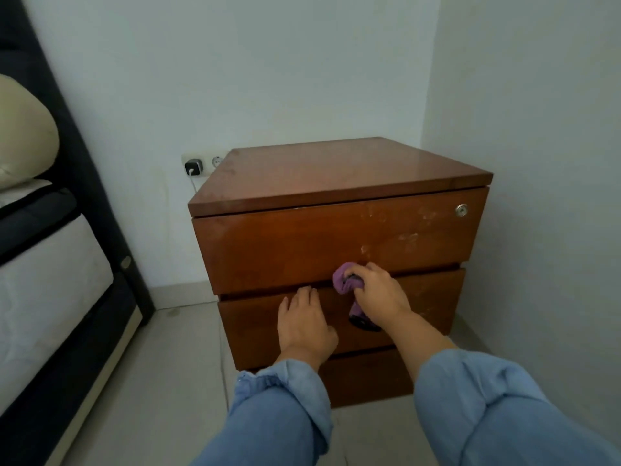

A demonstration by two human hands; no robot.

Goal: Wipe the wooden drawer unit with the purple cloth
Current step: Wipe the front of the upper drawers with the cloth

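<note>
Corner drawer unit (336,243) | right hand (378,294) fingers bunch purple cloth (349,287), tail hanging down | left hand (304,322) flat, fingers spread

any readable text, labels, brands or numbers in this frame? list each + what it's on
None readable.
Drawer unit: no label; pale smudges on the top drawer front, not text.
Lock: too small to show any marking.
Charger in the wall socket: no legible brand.
Bed frame tag: small oval, blurred, unreadable.
Purple cloth in the right hand: no print visible.
</note>
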